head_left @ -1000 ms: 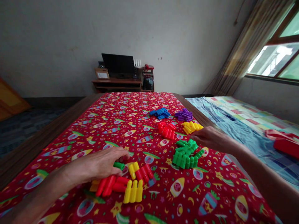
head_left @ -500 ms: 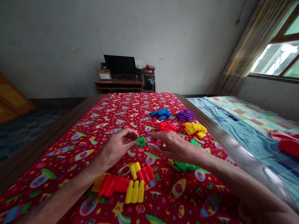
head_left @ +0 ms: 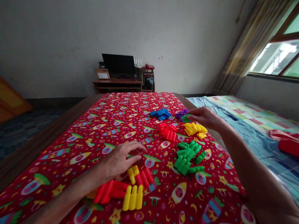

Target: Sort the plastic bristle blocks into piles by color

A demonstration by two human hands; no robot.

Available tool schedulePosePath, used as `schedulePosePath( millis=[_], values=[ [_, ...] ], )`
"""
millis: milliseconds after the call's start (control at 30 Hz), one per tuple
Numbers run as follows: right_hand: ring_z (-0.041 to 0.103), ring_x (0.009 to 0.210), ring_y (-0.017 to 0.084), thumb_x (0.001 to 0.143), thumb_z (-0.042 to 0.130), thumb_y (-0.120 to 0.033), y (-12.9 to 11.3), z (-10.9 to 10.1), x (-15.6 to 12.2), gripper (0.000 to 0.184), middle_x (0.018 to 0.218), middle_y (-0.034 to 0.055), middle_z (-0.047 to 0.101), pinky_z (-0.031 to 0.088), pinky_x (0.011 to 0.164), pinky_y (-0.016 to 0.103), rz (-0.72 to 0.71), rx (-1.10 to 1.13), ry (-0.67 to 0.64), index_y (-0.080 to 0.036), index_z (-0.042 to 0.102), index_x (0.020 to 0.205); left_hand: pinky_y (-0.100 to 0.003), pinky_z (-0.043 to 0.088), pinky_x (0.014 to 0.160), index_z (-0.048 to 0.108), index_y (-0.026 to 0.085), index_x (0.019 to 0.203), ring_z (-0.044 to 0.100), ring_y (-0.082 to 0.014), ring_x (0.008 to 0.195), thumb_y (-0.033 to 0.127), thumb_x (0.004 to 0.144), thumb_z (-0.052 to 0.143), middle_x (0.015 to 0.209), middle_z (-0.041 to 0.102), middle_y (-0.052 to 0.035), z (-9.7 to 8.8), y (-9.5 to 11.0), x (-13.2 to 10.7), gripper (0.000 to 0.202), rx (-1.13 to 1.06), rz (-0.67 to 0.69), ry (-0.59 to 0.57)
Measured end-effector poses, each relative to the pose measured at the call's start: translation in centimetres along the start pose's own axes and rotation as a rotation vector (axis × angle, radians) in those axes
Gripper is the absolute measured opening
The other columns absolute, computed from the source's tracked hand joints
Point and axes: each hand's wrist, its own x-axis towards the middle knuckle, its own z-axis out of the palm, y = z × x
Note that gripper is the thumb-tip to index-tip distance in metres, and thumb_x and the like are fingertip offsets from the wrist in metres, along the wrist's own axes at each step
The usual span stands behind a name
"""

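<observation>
My right hand (head_left: 206,117) is stretched out over the far right, its fingers closed on a green toy building block (head_left: 186,118). That block is held right by the purple blocks (head_left: 180,115), partly covering them. My left hand (head_left: 122,157) hovers near the middle, thumb and fingers apart with nothing between them. Just below it lie a small yellow block (head_left: 133,173) and a red block (head_left: 145,178) side by side. Nearer to me are more red blocks (head_left: 111,190), partly behind my left wrist, and a yellow block (head_left: 133,198).
Green blocks (head_left: 188,152) lie in a loose pile right of centre. Beyond them are piles of red blocks (head_left: 168,132), yellow blocks (head_left: 195,128) and blue blocks (head_left: 161,114). A red patterned cloth (head_left: 163,199) covers the table. A bed (head_left: 257,140) stands to the right.
My right hand has moved away and rightward to the purple pile, now with the green block that my left hand held. My left hand has let go and come slightly nearer.
</observation>
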Motion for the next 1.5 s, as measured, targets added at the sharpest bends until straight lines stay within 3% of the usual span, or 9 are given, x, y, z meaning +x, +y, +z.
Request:
schedulePosePath(
  millis=[167, 400, 567, 800, 967, 1067, 1200, 1367, 1500],
  values=[
    [0.043, 0.052, 0.009, 0.085, 0.054, -0.05, 0.8, -0.3, -3.1, 0.041, 0.059, -0.0014, 0.057, 0.031, 0.05, 0.023, 0.04, -0.031, -0.323, -0.015, 0.074, 0.079, -0.032, 0.046, 0.097, 0.064, 0.025, 0.113, 0.06, -0.0199, 0.109, 0.023, 0.086, 0.053, 0.116, 0.066, -0.0034, 1.2, -0.3, -0.8, 0.029, 0.031, 0.081, -0.247],
    [0.058, 0.062, 0.013, 0.089, 0.053, -0.047, 1.7, 0.9, -7.7, 0.041, 0.077, 0.0053, 0.071, 0.041, 0.056, 0.023, 0.162, -0.048, -0.163, -0.013, 0.074, 0.1, -0.034, 0.043, 0.102, 0.063, 0.029, 0.12, 0.057, -0.0212, 0.115, 0.027, 0.09, 0.052, 0.123, 0.063, -0.0035, 2.0, -1.6, -1.8, 0.032, 0.11, 0.023, -0.252],
    [0.066, 0.085, 0.022, 0.087, 0.056, -0.048, 3.6, 0.1, -8.7, 0.043, 0.097, 0.008, 0.074, 0.051, 0.075, 0.03, 0.103, 0.144, -0.28, -0.015, 0.072, 0.11, -0.032, 0.046, 0.097, 0.066, 0.028, 0.114, 0.061, -0.0196, 0.107, 0.028, 0.089, 0.053, 0.115, 0.066, -0.0029, 1.8, -1.1, -1.5, 0.027, 0.09, 0.039, -0.252],
    [0.068, 0.072, 0.021, 0.086, 0.059, -0.043, 3.0, 0.5, -8.9, 0.033, 0.084, 0.0066, 0.075, 0.051, 0.065, 0.028, 0.048, -0.016, -0.282, -0.018, 0.077, 0.097, -0.03, 0.046, 0.097, 0.066, 0.028, 0.113, 0.06, -0.0187, 0.107, 0.025, 0.089, 0.052, 0.114, 0.065, -0.0024, 1.7, -1.1, -1.5, 0.027, 0.046, 0.069, -0.246],
    [0.068, 0.073, 0.02, 0.089, 0.054, -0.047, 2.7, -0.3, -9.8, 0.038, 0.09, 0.0075, 0.075, 0.051, 0.064, 0.029, 0.086, -0.107, -0.253, -0.019, 0.074, 0.105, -0.031, 0.045, 0.099, 0.065, 0.028, 0.114, 0.059, -0.0194, 0.11, 0.026, 0.09, 0.053, 0.117, 0.064, -0.0027, 1.6, -1.2, -1.6, 0.027, 0.049, 0.073, -0.262],
    [0.07, 0.081, 0.023, 0.087, 0.057, -0.046, 2.4, -0.8, -11.7, 0.044, 0.105, 0.0082, 0.073, 0.055, 0.069, 0.032, 0.093, -0.217, -0.28, -0.024, 0.064, 0.125, -0.031, 0.044, 0.1, 0.064, 0.027, 0.116, 0.058, -0.0192, 0.112, 0.025, 0.091, 0.051, 0.119, 0.064, -0.0032, 1.7, -1.5, -1.7, 0.028, 0.04, 0.089, -0.277],
    [0.061, 0.115, 0.03, 0.08, 0.068, -0.041, 2.1, 0.2, -15.0, 0.069, 0.138, 0.0094, 0.055, 0.053, 0.091, 0.039, -0.025, -0.341, -0.322, -0.03, 0.043, 0.144, -0.033, 0.041, 0.105, 0.062, 0.028, 0.12, 0.055, -0.0196, 0.119, 0.025, 0.092, 0.051, 0.127, 0.061, -0.0033, 2.0, -2.1, -1.8, 0.03, 0.032, 0.102, -0.272],
    [0.064, 0.11, 0.028, 0.085, 0.062, -0.037, 2.2, 3.1, -16.8, 0.063, 0.13, 0.0126, 0.06, 0.056, 0.088, 0.038, -0.048, -0.408, -0.254, -0.027, 0.043, 0.144, -0.032, 0.041, 0.104, 0.062, 0.027, 0.118, 0.055, -0.0189, 0.116, 0.026, 0.093, 0.051, 0.123, 0.061, -0.0028, 1.9, -2.1, -1.6, 0.028, 0.029, 0.079, -0.306],
    [0.069, 0.087, 0.02, 0.092, 0.053, -0.038, 2.5, 3.1, -15.8, 0.054, 0.105, 0.0094, 0.071, 0.057, 0.073, 0.031, -0.119, -0.358, -0.178, -0.026, 0.041, 0.143, -0.032, 0.042, 0.102, 0.06, 0.027, 0.121, 0.055, -0.0193, 0.115, 0.029, 0.094, 0.05, 0.123, 0.06, -0.0032, 2.0, -2.5, -1.7, 0.029, 0.013, 0.118, -0.301]
  ],
)
